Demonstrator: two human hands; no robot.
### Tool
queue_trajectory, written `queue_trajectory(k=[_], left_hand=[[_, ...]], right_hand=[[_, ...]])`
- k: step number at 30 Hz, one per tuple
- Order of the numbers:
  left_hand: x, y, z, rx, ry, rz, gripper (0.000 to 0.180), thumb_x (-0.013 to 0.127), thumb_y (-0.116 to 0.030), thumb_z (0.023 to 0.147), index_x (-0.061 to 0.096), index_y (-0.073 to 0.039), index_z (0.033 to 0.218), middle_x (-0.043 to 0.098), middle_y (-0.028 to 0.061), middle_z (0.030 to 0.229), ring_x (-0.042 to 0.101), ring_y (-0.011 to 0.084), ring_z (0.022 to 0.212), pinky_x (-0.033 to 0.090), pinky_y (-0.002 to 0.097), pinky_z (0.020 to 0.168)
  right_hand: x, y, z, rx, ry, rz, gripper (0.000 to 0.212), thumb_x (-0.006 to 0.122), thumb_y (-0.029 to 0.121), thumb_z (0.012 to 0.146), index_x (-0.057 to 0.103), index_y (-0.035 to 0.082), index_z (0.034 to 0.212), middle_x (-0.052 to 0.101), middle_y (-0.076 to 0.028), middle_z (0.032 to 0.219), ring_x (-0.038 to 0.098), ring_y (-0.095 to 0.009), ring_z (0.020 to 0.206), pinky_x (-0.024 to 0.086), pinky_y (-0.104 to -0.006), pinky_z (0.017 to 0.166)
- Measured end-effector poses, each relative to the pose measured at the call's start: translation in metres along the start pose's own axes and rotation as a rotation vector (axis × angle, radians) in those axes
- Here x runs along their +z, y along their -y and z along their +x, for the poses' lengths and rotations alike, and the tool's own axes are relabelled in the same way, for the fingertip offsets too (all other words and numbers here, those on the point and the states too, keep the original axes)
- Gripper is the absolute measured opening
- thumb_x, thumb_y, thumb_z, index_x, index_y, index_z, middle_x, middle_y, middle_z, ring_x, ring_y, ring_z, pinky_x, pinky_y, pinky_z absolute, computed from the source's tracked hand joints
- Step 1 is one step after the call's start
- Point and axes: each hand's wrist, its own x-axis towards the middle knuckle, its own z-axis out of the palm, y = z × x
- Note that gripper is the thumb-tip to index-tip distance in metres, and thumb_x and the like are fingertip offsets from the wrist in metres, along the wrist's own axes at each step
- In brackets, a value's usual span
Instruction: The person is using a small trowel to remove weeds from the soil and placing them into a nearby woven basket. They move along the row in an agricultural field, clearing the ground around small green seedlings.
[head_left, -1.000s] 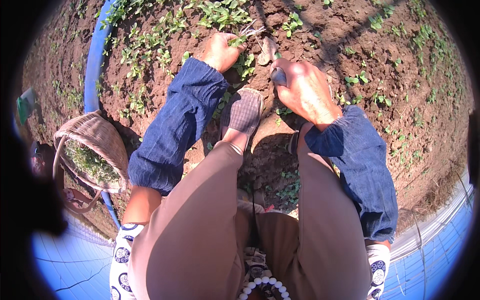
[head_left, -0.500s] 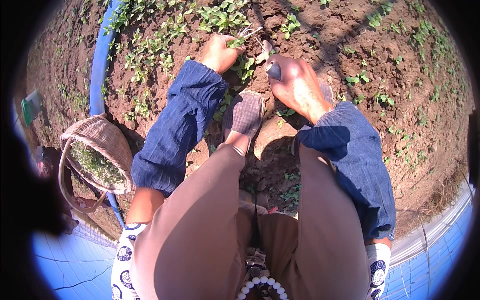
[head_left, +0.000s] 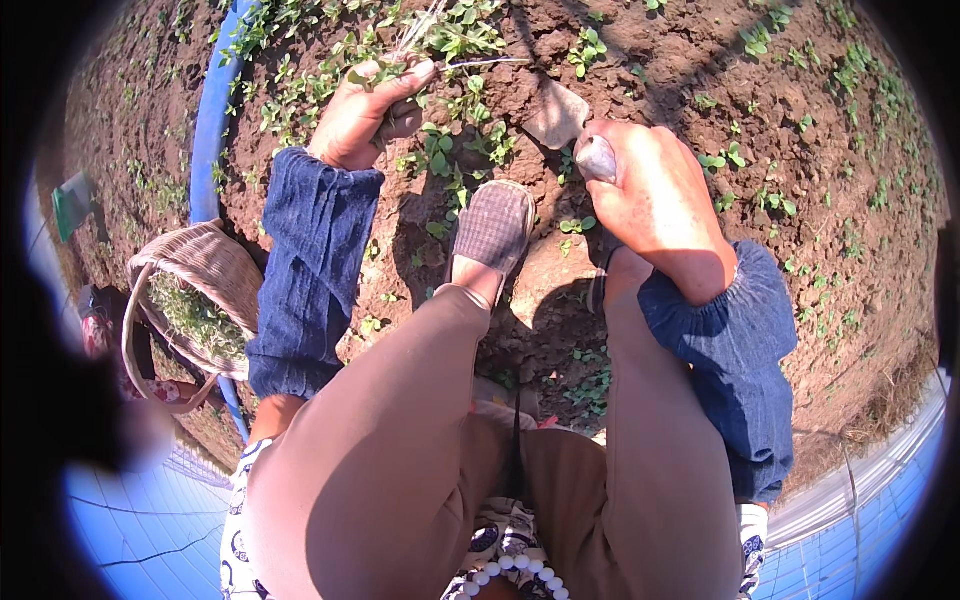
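My left hand (head_left: pixel 375 112) is closed round a small uprooted plant (head_left: pixel 378 72), leaves toward the palm, with long pale roots (head_left: pixel 422 28) pointing away past the fingers. Below it, low green seedlings (head_left: pixel 438 150) grow in the brown soil. My right hand (head_left: pixel 650 190) grips the rounded grey handle of a trowel-like hand tool (head_left: pixel 557 115); its flat, soil-coloured blade rests at the ground just ahead of my knuckles. Between the two hands is my left shoe (head_left: pixel 494 225), checked and dusty.
A wicker basket (head_left: pixel 215 265) with a hooped handle stands at my left, holding cut greenery (head_left: pixel 195 315). Along the left side runs a blue hose (head_left: pixel 207 130). More seedlings (head_left: pixel 770 200) dot the soil at right. Pale sheeting (head_left: pixel 840 500) lies at the lower right.
My left hand has moved left and away from my right hand, lifting the plant with its roots. My right hand has shifted right and nearer me, and the tool's blade shows more fully.
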Motion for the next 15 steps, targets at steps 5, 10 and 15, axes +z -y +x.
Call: queue_trajectory(k=[5, 10, 15], left_hand=[[-0.024, 0.036, 0.011, 0.376, -0.091, 0.798, 0.016, 0.053, -0.016, 0.099, 0.059, -0.004, 0.107, 0.058, -0.0025, 0.074, 0.044, 0.0054, 0.056, 0.032, 0.0207, 0.049], [0.001, 0.069, 0.0, 0.509, 0.026, 1.034, 0.03, 0.06, -0.004, 0.087, 0.056, 0.0, 0.116, 0.066, 0.0153, 0.101, 0.063, 0.0272, 0.087, 0.049, 0.0376, 0.079], [0.029, 0.083, -0.002, 0.504, 0.047, 1.404, 0.042, 0.066, -0.006, 0.073, 0.051, -0.004, 0.112, 0.064, 0.0214, 0.094, 0.062, 0.0441, 0.087, 0.049, 0.048, 0.073]], right_hand=[[-0.014, 0.004, -0.02, -0.149, -0.043, -0.072, 0.013, 0.058, 0.004, 0.07, 0.06, 0.004, 0.083, 0.06, -0.022, 0.069, 0.059, -0.043, 0.071, 0.046, -0.0498, 0.064], [-0.007, 0.004, -0.037, -0.227, 0.028, -0.209, 0.025, 0.062, 0.006, 0.069, 0.059, 0.004, 0.094, 0.06, -0.019, 0.071, 0.06, -0.04, 0.072, 0.046, -0.0485, 0.065], [0.001, 0.015, -0.031, -0.281, 0.011, -0.233, 0.018, 0.061, 0.006, 0.072, 0.063, 0.002, 0.088, 0.063, -0.017, 0.072, 0.065, -0.035, 0.072, 0.051, -0.0444, 0.065]])
